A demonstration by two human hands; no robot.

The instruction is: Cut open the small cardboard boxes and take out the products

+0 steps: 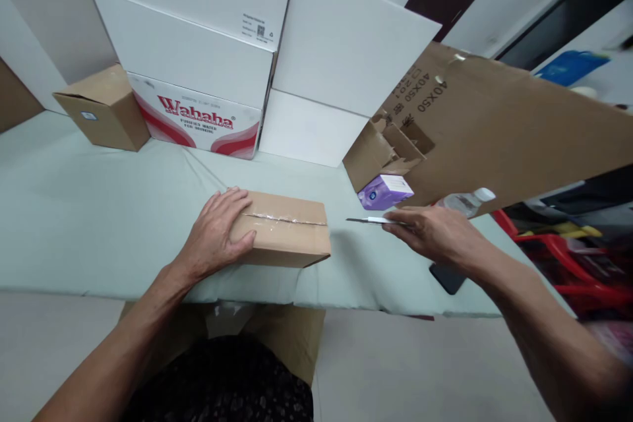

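A small brown cardboard box lies on the cloth-covered table in front of me. Tape runs along its top seam, and it looks slit or wrinkled there. My left hand grips the box's left end, with the thumb on the near side of the top and the fingers towards the far edge. To the right of the box, my right hand is closed around a box cutter. The cutter's thin dark blade points left at the box, a short gap away from its right end.
White cartons are stacked along the back. A brown box stands at the left. At the right are a purple pack, an open cardboard box, a plastic bottle, a dark phone and a large cardboard sheet.
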